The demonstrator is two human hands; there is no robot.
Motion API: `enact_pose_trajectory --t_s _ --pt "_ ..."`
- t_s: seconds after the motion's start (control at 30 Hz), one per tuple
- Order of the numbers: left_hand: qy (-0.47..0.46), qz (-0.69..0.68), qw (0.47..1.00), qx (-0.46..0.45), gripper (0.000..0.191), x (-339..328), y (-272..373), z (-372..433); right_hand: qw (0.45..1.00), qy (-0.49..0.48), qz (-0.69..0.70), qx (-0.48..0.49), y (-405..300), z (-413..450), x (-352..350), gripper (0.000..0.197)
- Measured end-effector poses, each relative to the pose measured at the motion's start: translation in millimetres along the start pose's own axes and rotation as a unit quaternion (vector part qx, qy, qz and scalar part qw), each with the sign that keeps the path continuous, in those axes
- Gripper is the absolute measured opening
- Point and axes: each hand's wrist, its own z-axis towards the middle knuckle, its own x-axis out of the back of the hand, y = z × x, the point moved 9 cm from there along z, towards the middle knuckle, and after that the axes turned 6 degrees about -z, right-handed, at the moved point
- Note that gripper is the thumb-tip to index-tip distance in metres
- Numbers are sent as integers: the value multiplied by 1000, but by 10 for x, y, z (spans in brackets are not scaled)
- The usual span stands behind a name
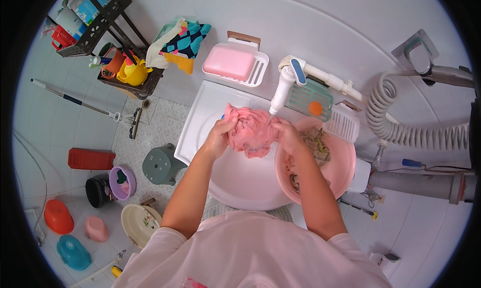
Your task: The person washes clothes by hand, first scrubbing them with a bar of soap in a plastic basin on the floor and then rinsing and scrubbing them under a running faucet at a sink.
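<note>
A wet pink cloth (pixel 250 132) is bunched between my two hands over the white washbasin (pixel 244 183). My left hand (pixel 220 137) grips its left edge, thumb on top. At its right side, my right hand (pixel 288 136) grips the cloth beside the tap. The white plastic tap (pixel 281 90) has its spout just above the cloth, and a thin stream of water seems to run onto it. Right of the basin, partly beneath my right forearm, a pink plastic tub (pixel 344 166) holds crumpled patterned fabric (pixel 317 145).
Behind the basin, a pink soap box (pixel 229 62) sits on a wall-mounted soap dish (pixel 263 68); a green rack (pixel 310 96) holds an orange round object (pixel 315 108). A coiled hose (pixel 383 107) hangs at right. On the floor at left are a green stool (pixel 159 166) and a purple bucket (pixel 129 175).
</note>
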Motion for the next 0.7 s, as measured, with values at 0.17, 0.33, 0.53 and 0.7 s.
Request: enact_pose_trajectory --t_s 0.17,0.33,0.53,0.7 --pt "80 -82 993 17 54 78 -151 125 996 -50 69 -9 -104 -136 -329 25" --pt "23 -70 997 28 51 -123 53 84 908 -14 -418 -5 -104 -148 -122 36" --pt "11 216 976 26 55 -216 54 122 952 -42 -260 158 -494 -205 -424 43" --pt "194 240 947 -87 47 218 414 60 991 70 -59 100 -384 -143 239 41"
